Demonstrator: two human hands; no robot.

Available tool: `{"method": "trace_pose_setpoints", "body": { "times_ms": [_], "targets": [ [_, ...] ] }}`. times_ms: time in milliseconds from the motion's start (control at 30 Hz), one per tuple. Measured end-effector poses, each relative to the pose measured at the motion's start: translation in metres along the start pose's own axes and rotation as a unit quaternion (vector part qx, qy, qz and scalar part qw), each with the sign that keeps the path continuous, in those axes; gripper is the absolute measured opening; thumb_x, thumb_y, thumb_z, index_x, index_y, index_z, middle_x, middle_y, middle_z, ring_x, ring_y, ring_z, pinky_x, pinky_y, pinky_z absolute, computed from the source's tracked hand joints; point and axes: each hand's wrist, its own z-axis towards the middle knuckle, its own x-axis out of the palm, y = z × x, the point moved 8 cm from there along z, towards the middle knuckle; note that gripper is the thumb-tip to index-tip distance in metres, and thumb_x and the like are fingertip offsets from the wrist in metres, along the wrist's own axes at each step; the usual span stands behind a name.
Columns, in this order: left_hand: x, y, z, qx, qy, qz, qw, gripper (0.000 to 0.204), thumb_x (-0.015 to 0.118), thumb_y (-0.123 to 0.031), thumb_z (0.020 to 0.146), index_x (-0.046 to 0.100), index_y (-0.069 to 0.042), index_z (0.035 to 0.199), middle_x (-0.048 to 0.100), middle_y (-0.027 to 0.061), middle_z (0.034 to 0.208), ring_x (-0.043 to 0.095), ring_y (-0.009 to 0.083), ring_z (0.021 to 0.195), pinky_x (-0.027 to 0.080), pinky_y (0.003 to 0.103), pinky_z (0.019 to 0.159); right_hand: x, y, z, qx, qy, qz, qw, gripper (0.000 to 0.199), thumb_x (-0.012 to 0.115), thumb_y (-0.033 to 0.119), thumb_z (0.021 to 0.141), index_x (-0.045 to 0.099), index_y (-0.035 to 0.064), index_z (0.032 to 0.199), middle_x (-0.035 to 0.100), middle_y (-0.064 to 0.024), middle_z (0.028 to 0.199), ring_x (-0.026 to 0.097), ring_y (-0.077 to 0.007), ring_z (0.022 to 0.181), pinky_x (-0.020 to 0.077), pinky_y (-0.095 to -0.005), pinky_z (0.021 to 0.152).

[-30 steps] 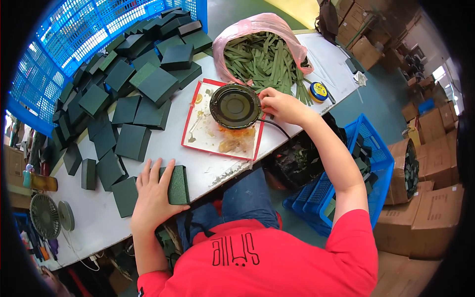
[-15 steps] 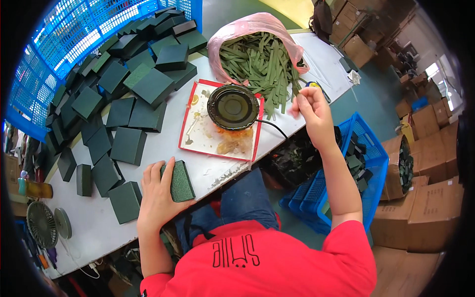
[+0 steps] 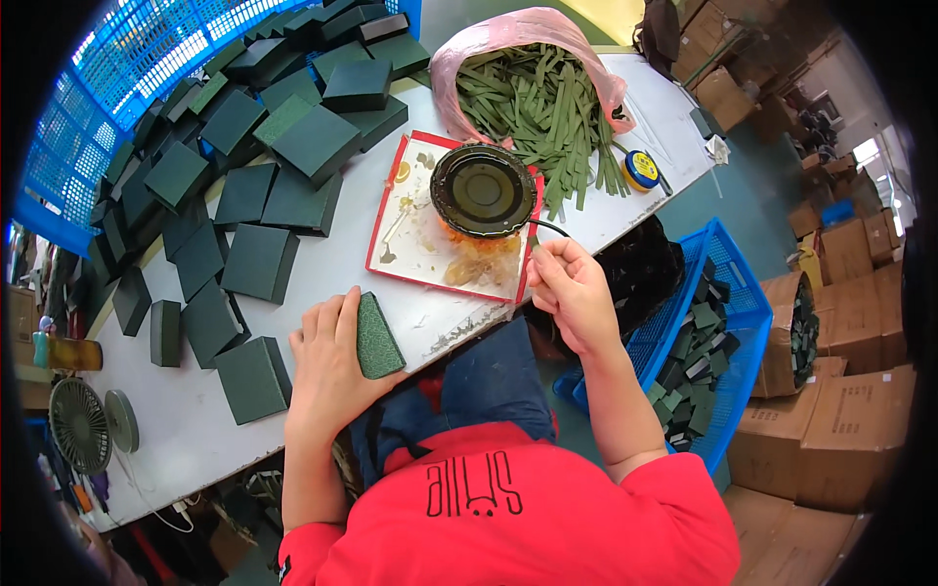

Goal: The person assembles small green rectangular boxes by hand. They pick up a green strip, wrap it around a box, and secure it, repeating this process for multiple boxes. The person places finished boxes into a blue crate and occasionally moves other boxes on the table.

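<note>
My left hand (image 3: 332, 356) is wrapped round a small dark green box (image 3: 378, 337), which stands at the table's near edge with its speckled side up. Just right of the glue-stained white board with a red rim (image 3: 388, 264), my right hand (image 3: 575, 298) is closed in a pinch. A short bit of green ribbon strip (image 3: 534, 238) shows at its fingertips; the rest is hidden. On the board sits a round black pot (image 3: 483, 191) with dark liquid in it and a cord at its side. Behind it, a pink plastic bag (image 3: 451, 93) spills many green ribbon strips (image 3: 547, 127).
Many green boxes (image 3: 259, 264) are heaped at the left against a blue plastic crate (image 3: 68, 146). A round blue-and-yellow tin (image 3: 641, 169) lies by the bag. Small fans (image 3: 81, 425) stand at the left edge. Blue crates (image 3: 733, 420) with boxes stand at floor level, right.
My right hand has drawn back from the ribbon pile, down and left to beside the pot, still pinched. My left hand keeps the box at the table edge. The view has shifted slightly.
</note>
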Motion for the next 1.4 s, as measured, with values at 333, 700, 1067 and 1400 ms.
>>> {"method": "trace_pose_setpoints", "body": {
  "times_ms": [333, 700, 1067, 1400],
  "targets": [
    [0.001, 0.001, 0.000, 0.009, -0.007, -0.010, 1.000, 0.107, 0.092, -0.033, 0.057, 0.043, 0.000, 0.146, 0.049, 0.0141, 0.139, 0.045, 0.0327, 0.129, 0.035, 0.046, 0.105, 0.003, -0.015, 0.021, 0.008, -0.025, 0.005, 1.000, 0.019, 0.067, 0.019, 0.100, 0.057, 0.0029, 0.100, 0.058, 0.0008, 0.073, 0.035, -0.0010, 0.050, 0.0235, -0.0206, 0.044],
    [0.001, 0.002, 0.000, 0.016, -0.020, -0.006, 1.000, 0.106, 0.092, -0.033, 0.057, 0.044, 0.001, 0.145, 0.050, 0.0140, 0.138, 0.046, 0.0328, 0.128, 0.035, 0.046, 0.104, 0.004, -0.018, 0.027, 0.021, -0.056, -0.018, 0.998, 0.020, 0.070, 0.018, 0.097, 0.055, 0.0060, 0.092, 0.055, 0.0016, 0.068, 0.035, -0.0014, 0.049, 0.0226, -0.0209, 0.043],
    [-0.011, 0.007, -0.005, 0.020, -0.060, -0.081, 0.995, 0.109, 0.094, -0.028, 0.055, 0.043, 0.000, 0.147, 0.049, 0.0171, 0.139, 0.048, 0.0358, 0.128, 0.039, 0.045, 0.107, 0.013, -0.002, -0.001, -0.042, -0.068, -0.033, 0.996, 0.017, 0.068, 0.014, 0.097, 0.054, 0.0073, 0.091, 0.054, 0.0023, 0.068, 0.042, -0.0019, 0.051, 0.0293, -0.0198, 0.045],
    [-0.033, -0.016, 0.000, 0.190, -0.031, -0.258, 0.947, 0.111, 0.096, -0.029, 0.052, 0.046, -0.002, 0.147, 0.051, 0.0163, 0.139, 0.049, 0.0372, 0.127, 0.041, 0.046, 0.108, 0.097, -0.043, -0.064, 0.185, 0.230, -0.113, 0.949, 0.016, 0.070, 0.014, 0.097, 0.058, 0.0046, 0.093, 0.059, 0.0051, 0.080, 0.052, 0.0000, 0.071, 0.0410, -0.0176, 0.063]
  ]
}}
